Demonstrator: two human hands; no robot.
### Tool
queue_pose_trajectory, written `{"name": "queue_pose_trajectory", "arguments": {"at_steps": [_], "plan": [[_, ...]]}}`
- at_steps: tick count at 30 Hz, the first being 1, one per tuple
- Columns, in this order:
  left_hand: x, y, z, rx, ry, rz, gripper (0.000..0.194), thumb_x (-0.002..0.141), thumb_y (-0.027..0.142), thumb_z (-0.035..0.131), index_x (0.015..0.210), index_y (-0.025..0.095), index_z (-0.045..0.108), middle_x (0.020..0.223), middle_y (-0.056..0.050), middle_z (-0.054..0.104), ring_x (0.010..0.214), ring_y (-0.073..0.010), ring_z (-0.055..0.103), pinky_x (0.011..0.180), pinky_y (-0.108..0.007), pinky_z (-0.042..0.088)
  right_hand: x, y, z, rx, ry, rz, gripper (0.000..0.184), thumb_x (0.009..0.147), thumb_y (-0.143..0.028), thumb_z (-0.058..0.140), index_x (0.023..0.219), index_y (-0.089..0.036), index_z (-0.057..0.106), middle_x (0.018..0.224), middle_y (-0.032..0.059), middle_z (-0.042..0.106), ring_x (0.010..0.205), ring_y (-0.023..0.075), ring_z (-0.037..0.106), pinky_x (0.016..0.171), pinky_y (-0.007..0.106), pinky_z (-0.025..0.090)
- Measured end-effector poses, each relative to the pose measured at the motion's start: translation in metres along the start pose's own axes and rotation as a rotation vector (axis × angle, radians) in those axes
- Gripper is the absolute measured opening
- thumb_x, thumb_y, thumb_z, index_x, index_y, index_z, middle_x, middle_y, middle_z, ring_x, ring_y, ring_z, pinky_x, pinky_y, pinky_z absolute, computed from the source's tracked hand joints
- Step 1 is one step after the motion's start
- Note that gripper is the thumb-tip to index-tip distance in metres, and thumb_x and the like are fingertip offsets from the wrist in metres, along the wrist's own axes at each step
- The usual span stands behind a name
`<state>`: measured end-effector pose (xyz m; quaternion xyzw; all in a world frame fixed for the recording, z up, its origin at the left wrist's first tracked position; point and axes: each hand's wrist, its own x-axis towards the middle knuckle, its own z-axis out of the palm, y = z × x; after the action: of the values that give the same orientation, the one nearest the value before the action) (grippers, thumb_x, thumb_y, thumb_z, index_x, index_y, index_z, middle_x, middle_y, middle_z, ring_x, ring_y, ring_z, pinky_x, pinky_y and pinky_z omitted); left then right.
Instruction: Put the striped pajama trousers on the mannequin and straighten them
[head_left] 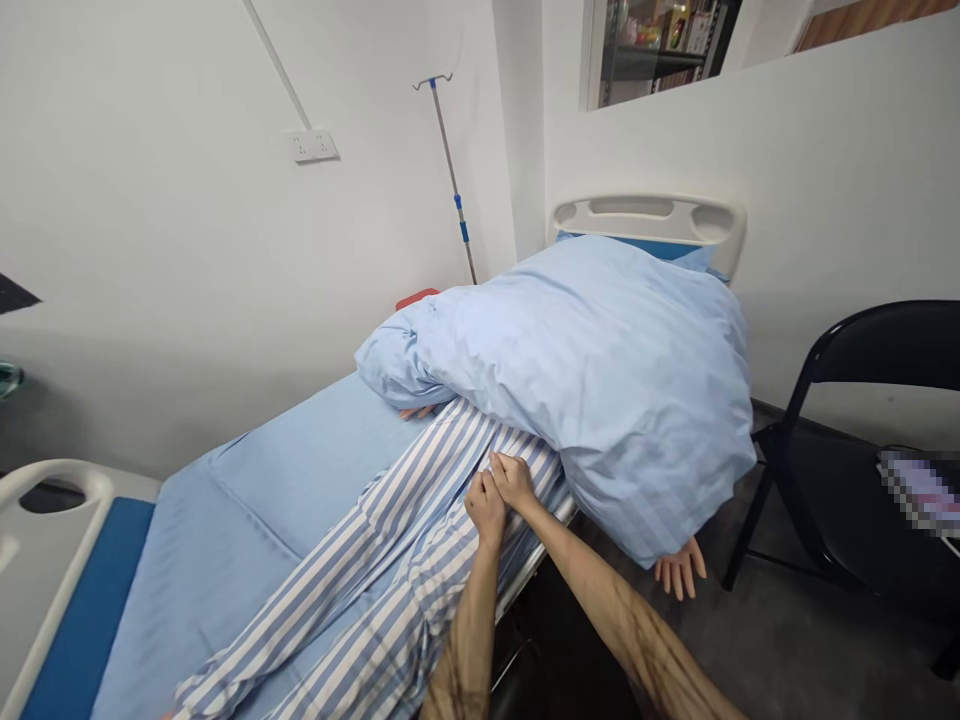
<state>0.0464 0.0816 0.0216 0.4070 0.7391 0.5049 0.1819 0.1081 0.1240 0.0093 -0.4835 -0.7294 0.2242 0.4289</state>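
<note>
My left hand (486,507) and my right hand (511,480) are side by side, touching, both closed with fingers curled into the cloth of the blue-and-white striped trousers (397,505). They rest at the upper thigh of the nearer leg, close to the bed's edge. The trousers are on a figure lying on its back; whether it is a person or a manikin I cannot tell. A light blue quilt (592,350) is bunched over its upper body and head. One of its hands (681,570) hangs out below the quilt on the right; fingers of the other (417,411) show at the left.
The bed has a blue sheet (262,460), a headboard (724,225) and a footboard (45,540). Behind it stands a drip pole (450,165), with something red (417,298) beside it. A black folding chair (832,500) at right bears a blurred-out item (919,490).
</note>
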Motion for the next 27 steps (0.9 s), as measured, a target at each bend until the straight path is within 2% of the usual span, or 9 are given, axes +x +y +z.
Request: {"name": "queue_pose_trajectory", "arguments": {"at_steps": [7, 10, 14, 16, 17, 19, 21, 23, 27], "plan": [[-0.004, -0.006, -0.001, 0.080, -0.041, 0.045, 0.035, 0.089, 0.025, 0.039, 0.055, 0.022, 0.034, 0.053, 0.000, 0.044, 0.054, -0.0136, 0.040, 0.061, -0.030, 0.025, 0.019, -0.009, -0.020, 0.008, -0.081, -0.055, 0.046, 0.096, -0.040, 0.032, 0.057, -0.021, 0.047, 0.053, 0.0026, 0.054, 0.051, 0.0126, 0.045, 0.057, 0.027, 0.029], [-0.005, -0.006, 0.000, 0.103, -0.045, 0.075, 0.035, 0.090, 0.026, 0.037, 0.056, 0.023, 0.033, 0.055, -0.001, 0.046, 0.057, -0.0144, 0.042, 0.061, -0.029, 0.025, 0.031, 0.001, -0.030, 0.001, -0.045, -0.040, 0.049, 0.098, -0.041, 0.026, 0.059, -0.020, 0.048, 0.055, 0.0046, 0.055, 0.053, 0.0126, 0.043, 0.058, 0.028, 0.029], [-0.009, -0.003, 0.004, 0.109, -0.048, 0.046, 0.034, 0.090, 0.027, 0.035, 0.057, 0.023, 0.035, 0.057, -0.001, 0.049, 0.059, -0.0138, 0.044, 0.062, -0.028, 0.029, 0.034, 0.022, -0.030, -0.138, -0.042, 0.088, 0.051, 0.098, -0.038, 0.028, 0.061, -0.018, 0.057, 0.060, 0.0091, 0.061, 0.054, 0.0134, 0.045, 0.058, 0.029, 0.027], [-0.008, -0.003, -0.003, 0.064, -0.111, 0.053, 0.035, 0.090, 0.030, 0.036, 0.056, 0.022, 0.037, 0.055, 0.000, 0.049, 0.058, -0.0129, 0.044, 0.060, -0.027, 0.030, 0.033, 0.028, -0.028, -0.208, -0.070, 0.121, 0.047, 0.097, -0.035, 0.034, 0.064, -0.016, 0.062, 0.064, 0.0106, 0.065, 0.055, 0.0135, 0.046, 0.059, 0.029, 0.028], [-0.005, -0.004, -0.013, 0.020, -0.193, 0.053, 0.036, 0.089, 0.033, 0.038, 0.055, 0.022, 0.040, 0.054, 0.000, 0.049, 0.057, -0.0126, 0.044, 0.059, -0.026, 0.031, 0.032, 0.030, -0.027, -0.215, -0.083, 0.124, 0.046, 0.097, -0.033, 0.034, 0.066, -0.016, 0.063, 0.065, 0.0116, 0.065, 0.056, 0.0138, 0.047, 0.059, 0.029, 0.027], [0.002, -0.013, -0.048, -0.080, -0.391, 0.030, 0.038, 0.085, 0.040, 0.044, 0.053, 0.021, 0.046, 0.050, 0.000, 0.050, 0.053, -0.0122, 0.045, 0.055, -0.026, 0.034, 0.031, 0.031, -0.026, -0.217, -0.094, 0.133, 0.047, 0.097, -0.032, 0.034, 0.067, -0.015, 0.065, 0.066, 0.0140, 0.066, 0.055, 0.0147, 0.047, 0.059, 0.030, 0.026], [0.009, -0.029, -0.106, -0.129, -0.475, -0.030, 0.037, 0.079, 0.043, 0.052, 0.051, 0.020, 0.052, 0.048, -0.001, 0.051, 0.049, -0.0120, 0.044, 0.052, -0.027, 0.035, 0.031, 0.033, -0.026, -0.264, -0.086, 0.142, 0.046, 0.097, -0.033, 0.037, 0.067, -0.015, 0.067, 0.067, 0.0168, 0.067, 0.056, 0.0154, 0.047, 0.060, 0.032, 0.025], [0.012, -0.049, -0.178, -0.095, -0.355, -0.074, 0.036, 0.075, 0.042, 0.057, 0.048, 0.019, 0.052, 0.046, -0.001, 0.050, 0.047, -0.0111, 0.043, 0.051, -0.027, 0.034, 0.031, 0.036, -0.024, -0.320, -0.074, 0.133, 0.044, 0.097, -0.034, 0.041, 0.068, -0.015, 0.069, 0.072, 0.0198, 0.068, 0.056, 0.0149, 0.048, 0.061, 0.033, 0.024], [0.004, -0.083, -0.319, -0.012, 0.004, -0.153, 0.038, 0.072, 0.043, 0.061, 0.045, 0.020, 0.048, 0.041, 0.001, 0.045, 0.043, -0.0096, 0.038, 0.046, -0.025, 0.032, 0.030, 0.042, -0.021, -0.374, -0.050, 0.110, 0.047, 0.097, -0.038, 0.042, 0.066, -0.016, 0.070, 0.077, 0.0236, 0.069, 0.054, 0.0123, 0.044, 0.062, 0.035, 0.023]]}}
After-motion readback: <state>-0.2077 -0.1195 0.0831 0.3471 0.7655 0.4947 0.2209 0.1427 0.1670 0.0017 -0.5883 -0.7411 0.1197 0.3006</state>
